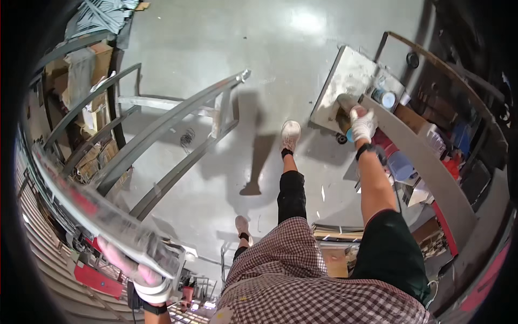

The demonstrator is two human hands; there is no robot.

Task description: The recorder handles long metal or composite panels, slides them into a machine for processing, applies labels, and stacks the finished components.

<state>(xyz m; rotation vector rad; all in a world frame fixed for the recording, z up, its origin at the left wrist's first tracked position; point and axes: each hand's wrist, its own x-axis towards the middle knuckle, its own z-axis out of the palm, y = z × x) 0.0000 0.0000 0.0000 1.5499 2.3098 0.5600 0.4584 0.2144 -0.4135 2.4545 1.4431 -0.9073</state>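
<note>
Grey concrete floor [216, 32]; left hand [141, 276] grip clamps metal rail [108, 221], right hand [363, 125] grip closed on trowel handle [345, 102]

Brown cardboard boxes [89, 67] stand stacked on the shelving at the far left, some with pale sheets lying on top. A round tin [386, 98] with a light blue and white lid sits on the cart at the upper right, and a flat brown cardboard box [411, 116] lies just beside it. Further right, small red, white and blue packages [450, 148] crowd together, too blurred to tell apart.
</note>
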